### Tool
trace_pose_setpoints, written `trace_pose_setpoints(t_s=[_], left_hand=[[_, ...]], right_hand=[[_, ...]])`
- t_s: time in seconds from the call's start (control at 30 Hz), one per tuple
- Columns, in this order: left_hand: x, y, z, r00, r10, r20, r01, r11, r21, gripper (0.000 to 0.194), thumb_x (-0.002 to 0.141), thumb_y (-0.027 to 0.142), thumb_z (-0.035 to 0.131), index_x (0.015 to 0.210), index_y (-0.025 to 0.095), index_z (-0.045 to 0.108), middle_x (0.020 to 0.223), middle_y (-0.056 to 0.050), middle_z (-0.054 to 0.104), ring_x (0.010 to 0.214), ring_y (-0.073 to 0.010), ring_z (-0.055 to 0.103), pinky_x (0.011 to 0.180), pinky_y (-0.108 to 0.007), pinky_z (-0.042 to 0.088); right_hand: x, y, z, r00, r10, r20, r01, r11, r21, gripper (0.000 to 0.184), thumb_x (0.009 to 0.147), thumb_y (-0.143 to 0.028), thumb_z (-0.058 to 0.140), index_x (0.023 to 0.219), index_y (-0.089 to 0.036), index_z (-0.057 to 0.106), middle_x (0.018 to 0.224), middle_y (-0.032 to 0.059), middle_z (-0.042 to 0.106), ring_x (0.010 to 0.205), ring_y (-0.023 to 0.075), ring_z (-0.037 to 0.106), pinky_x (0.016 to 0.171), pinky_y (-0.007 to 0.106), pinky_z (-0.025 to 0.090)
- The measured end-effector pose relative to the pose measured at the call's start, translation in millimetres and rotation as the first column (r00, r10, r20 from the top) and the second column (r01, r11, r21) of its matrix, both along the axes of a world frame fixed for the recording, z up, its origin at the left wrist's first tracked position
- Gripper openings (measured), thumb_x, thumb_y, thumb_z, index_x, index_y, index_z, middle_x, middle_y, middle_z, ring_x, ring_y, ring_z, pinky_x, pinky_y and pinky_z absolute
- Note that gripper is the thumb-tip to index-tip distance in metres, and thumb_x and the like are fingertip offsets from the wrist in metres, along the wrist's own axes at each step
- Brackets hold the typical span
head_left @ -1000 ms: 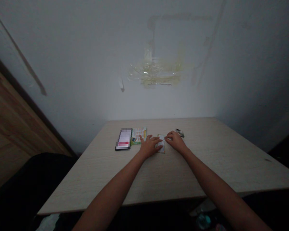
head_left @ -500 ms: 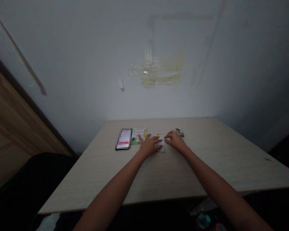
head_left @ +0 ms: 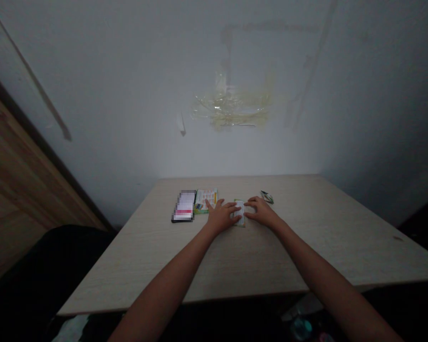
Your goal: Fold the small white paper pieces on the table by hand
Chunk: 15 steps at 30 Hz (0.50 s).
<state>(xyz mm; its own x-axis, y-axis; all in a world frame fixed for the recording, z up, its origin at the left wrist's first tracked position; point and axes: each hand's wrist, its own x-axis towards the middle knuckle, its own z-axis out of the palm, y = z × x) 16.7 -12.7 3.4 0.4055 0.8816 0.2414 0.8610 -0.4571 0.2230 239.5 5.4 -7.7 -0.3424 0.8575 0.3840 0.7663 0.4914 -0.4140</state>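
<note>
No word or number can be read anywhere; the print is too small and dim. The printed leaflet (head_left: 206, 199) shows only orange and green blocks of colour, the small green-edged card (head_left: 239, 213) only faint marks, and the foil wrapper (head_left: 267, 196) just a glint (nothing legible there either). The phone (head_left: 182, 206) has a pixelated screen — a pink band, no characters.

On my head feed, the left hand (head_left: 221, 216) and right hand (head_left: 262, 212) sit low at centre, fingertips meeting a white card (head_left: 239, 212) on a green-edged packet (head_left: 239, 224). Left of them lie a printed leaflet (head_left: 206, 199) and a pixelated phone (head_left: 183, 206); a small foil wrapper (head_left: 267, 196) lies upper right, all on a pale wood-grain table (head_left: 128, 275).
</note>
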Motion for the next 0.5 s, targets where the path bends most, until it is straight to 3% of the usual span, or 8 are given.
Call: trace_pose_setpoints(t_s=[0.33, 0.5], left_hand=[[2, 9, 0.7, 0.996, 0.083, -0.028, -0.082, 0.996, 0.040, 0.041, 0.091, 0.062, 0.045, 0.128, 0.052, 0.057, 0.143, 0.007, 0.055, 0.142, -0.0390, 0.030, 0.102, -0.083, -0.011], [2, 10, 0.2, 0.994, 0.105, -0.044, -0.103, 0.993, 0.050, 0.042, 0.091, 0.063, 0.044, 0.129, 0.051, 0.056, 0.144, 0.007, 0.055, 0.141, -0.0389, 0.031, 0.102, -0.083, -0.011]], right_hand=[[-16, 6, 8.0, 0.985, -0.165, 0.056, 0.165, 0.986, 0.009, 0.029, 0.082, -0.040, 0.070, 0.104, -0.022, 0.075, 0.108, 0.0095, 0.065, 0.107, 0.0243, 0.058, 0.098, 0.036, 0.043], [-15, 6, 9.0, 0.990, -0.132, 0.055, 0.134, 0.990, -0.035, 0.035, 0.079, -0.042, 0.072, 0.107, -0.023, 0.075, 0.113, 0.0089, 0.064, 0.109, 0.0244, 0.057, 0.100, 0.038, 0.041]])
